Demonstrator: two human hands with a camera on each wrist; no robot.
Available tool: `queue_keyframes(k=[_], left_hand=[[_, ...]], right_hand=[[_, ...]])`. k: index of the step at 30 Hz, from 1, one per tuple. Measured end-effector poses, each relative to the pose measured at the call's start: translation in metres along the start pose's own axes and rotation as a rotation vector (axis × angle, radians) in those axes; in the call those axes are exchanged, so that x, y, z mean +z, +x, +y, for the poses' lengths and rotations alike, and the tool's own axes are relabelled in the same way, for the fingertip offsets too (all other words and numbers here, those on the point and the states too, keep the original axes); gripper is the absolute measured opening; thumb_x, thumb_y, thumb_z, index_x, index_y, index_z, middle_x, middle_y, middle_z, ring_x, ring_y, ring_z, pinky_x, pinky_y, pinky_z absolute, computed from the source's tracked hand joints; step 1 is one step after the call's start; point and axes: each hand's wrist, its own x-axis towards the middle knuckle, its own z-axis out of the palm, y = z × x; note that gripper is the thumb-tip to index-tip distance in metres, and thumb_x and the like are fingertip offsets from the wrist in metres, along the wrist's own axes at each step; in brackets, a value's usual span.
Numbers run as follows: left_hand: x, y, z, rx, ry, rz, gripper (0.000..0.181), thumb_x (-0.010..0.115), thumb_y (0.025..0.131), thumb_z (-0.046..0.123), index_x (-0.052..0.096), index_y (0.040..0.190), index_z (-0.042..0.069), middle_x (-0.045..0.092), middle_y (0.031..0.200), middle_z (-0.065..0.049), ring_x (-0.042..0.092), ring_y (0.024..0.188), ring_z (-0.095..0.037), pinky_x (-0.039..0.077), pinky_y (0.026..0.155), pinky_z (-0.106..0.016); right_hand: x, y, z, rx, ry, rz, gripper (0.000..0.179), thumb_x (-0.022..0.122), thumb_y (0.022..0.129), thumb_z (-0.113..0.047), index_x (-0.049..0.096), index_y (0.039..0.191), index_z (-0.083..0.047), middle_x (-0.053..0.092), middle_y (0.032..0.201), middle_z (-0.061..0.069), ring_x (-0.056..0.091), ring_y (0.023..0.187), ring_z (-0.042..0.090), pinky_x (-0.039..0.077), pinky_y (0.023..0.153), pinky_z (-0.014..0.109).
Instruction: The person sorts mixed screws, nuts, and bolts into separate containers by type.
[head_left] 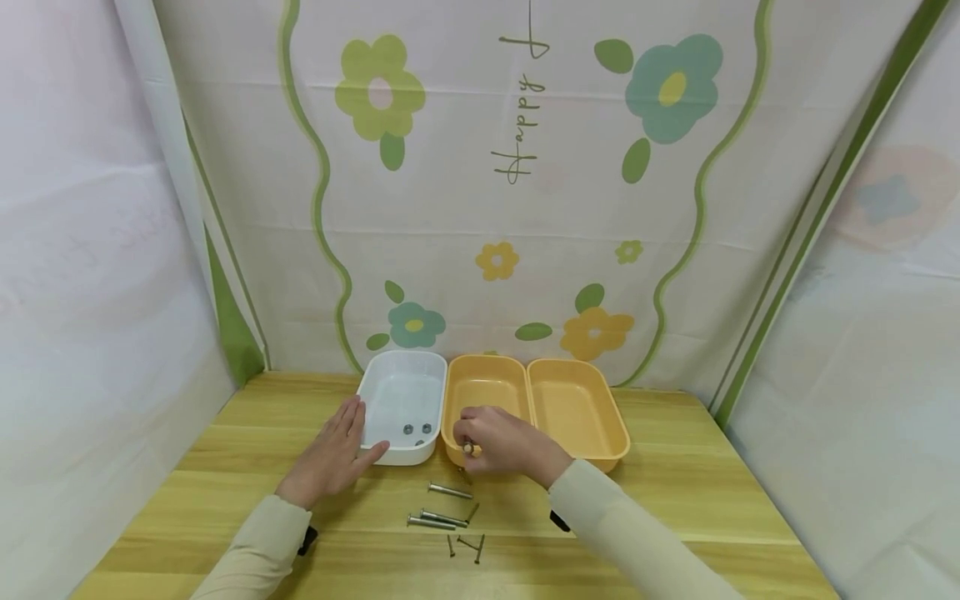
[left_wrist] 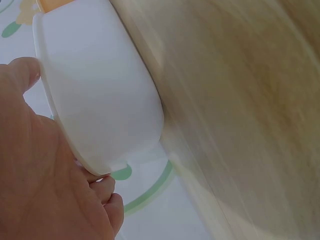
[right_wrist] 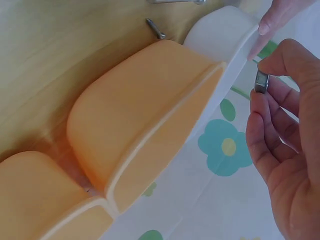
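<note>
My right hand [head_left: 501, 440] pinches a metal nut [right_wrist: 261, 81] between thumb and fingertips, above the front of the middle orange tray [head_left: 450, 392]. With fingers straight, my left hand [head_left: 333, 450] touches the rim of the white tray [head_left: 401, 457] at its left and front sides. Three nuts [head_left: 408, 429] lie inside that white tray near its front end. On the wood in front of the trays are long thick bolts [head_left: 450, 491] and several thinner screws [head_left: 452, 546].
A second orange tray [head_left: 615, 417] stands against the right side of the middle one. All the trays sit in a row on the wooden table [head_left: 675, 500], near its back edge. Behind and beside them hang flower-printed cloth walls [head_left: 450, 208].
</note>
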Motion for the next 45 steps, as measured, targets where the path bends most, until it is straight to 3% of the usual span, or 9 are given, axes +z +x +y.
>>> queue_keyframes(k=[9, 19, 33, 39, 45], left_hand=[[0.002, 0.001, -0.002, 0.002, -0.006, 0.002, 0.091, 0.048, 0.109, 0.054, 0.024, 0.158, -0.019, 0.019, 0.17, -0.037, 0.019, 0.159, -0.053, 0.027, 0.127, -0.065], [0.004, 0.001, -0.003, 0.0, -0.006, 0.009, 0.091, 0.049, 0.109, 0.053, 0.024, 0.158, -0.019, 0.02, 0.169, -0.037, 0.02, 0.159, -0.053, 0.028, 0.127, -0.065], [0.002, 0.0, -0.004, 0.003, -0.007, 0.018, 0.091, 0.049, 0.109, 0.053, 0.024, 0.158, -0.019, 0.02, 0.169, -0.037, 0.02, 0.159, -0.053, 0.028, 0.127, -0.065], [0.002, 0.0, -0.004, 0.009, -0.001, 0.021, 0.09, 0.049, 0.109, 0.052, 0.025, 0.158, -0.019, 0.021, 0.169, -0.037, 0.021, 0.159, -0.052, 0.029, 0.127, -0.065], [0.002, 0.0, -0.003, 0.009, -0.002, 0.014, 0.09, 0.047, 0.109, 0.053, 0.024, 0.158, -0.019, 0.02, 0.169, -0.036, 0.02, 0.159, -0.052, 0.029, 0.127, -0.065]], right_hand=[[0.007, 0.025, -0.002, -0.011, -0.056, -0.01, 0.004, 0.076, 0.09, -0.013, 0.072, 0.091, -0.013, 0.068, 0.092, -0.003, 0.053, 0.078, 0.002, 0.045, 0.069, 0.01], [0.014, 0.052, -0.002, 0.017, -0.096, -0.01, 0.013, 0.08, 0.092, -0.018, 0.078, 0.104, -0.011, 0.071, 0.099, 0.0, 0.057, 0.08, 0.004, 0.05, 0.072, 0.011], [0.035, 0.073, 0.012, 0.114, -0.071, 0.099, 0.009, 0.077, 0.095, -0.016, 0.079, 0.103, -0.012, 0.072, 0.101, 0.0, 0.062, 0.08, 0.005, 0.051, 0.07, 0.011], [0.044, 0.075, 0.012, 0.121, -0.07, 0.158, 0.022, 0.073, 0.1, -0.017, 0.076, 0.119, -0.007, 0.074, 0.114, 0.005, 0.073, 0.1, 0.015, 0.06, 0.085, 0.019], [0.042, 0.071, 0.016, 0.165, -0.073, 0.204, 0.029, 0.072, 0.102, -0.019, 0.073, 0.128, -0.006, 0.073, 0.124, 0.008, 0.073, 0.112, 0.019, 0.061, 0.096, 0.026]])
